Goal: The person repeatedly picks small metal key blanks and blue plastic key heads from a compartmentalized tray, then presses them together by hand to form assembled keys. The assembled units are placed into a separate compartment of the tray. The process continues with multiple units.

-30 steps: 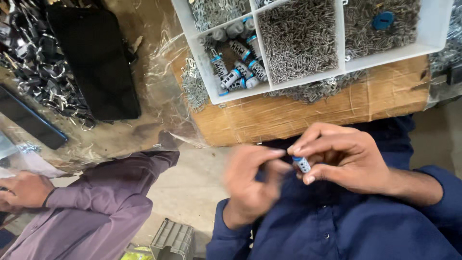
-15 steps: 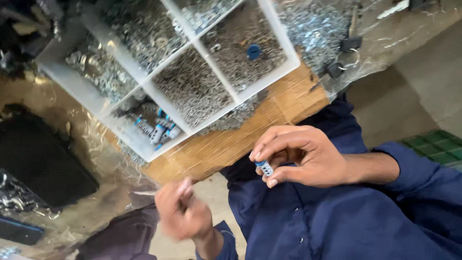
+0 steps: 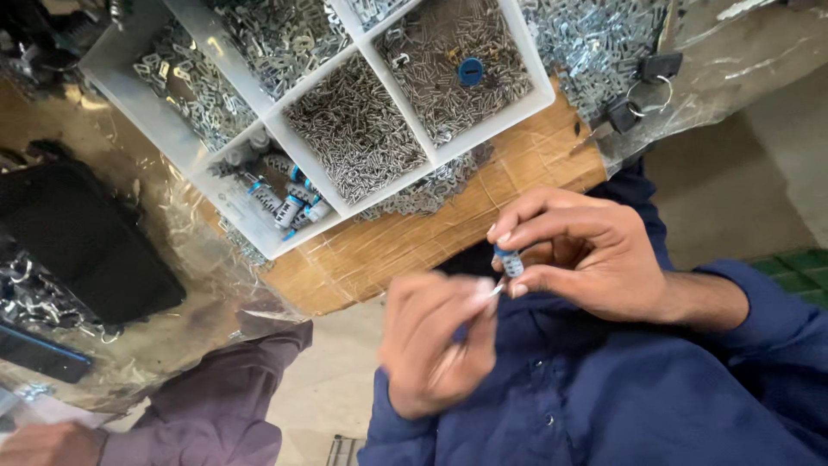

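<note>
we held a small blue-and-silver cylinder (image 3: 511, 261) pinched between thumb and fingertips of our right hand (image 3: 586, 259), close to our chest and just near of the table (image 3: 483, 220) edge. our left hand (image 3: 435, 345), blurred, was curled nearly closed with its fingertips brought up against the cylinder's lower end; a thin bright sliver showed there, too blurred to name. we judged the fitting of this one piece to be midway, nothing yet set down. farther off, the white divided tray (image 3: 259, 129) held heaps of small metal parts, and its near left compartment held more blue-tipped cylinders (image 3: 289, 203), so plenty seemed left. a loose blue disc (image 3: 470, 71) lay in the far right compartment. another person's purple sleeve (image 3: 224, 397) sat near left.
</note>
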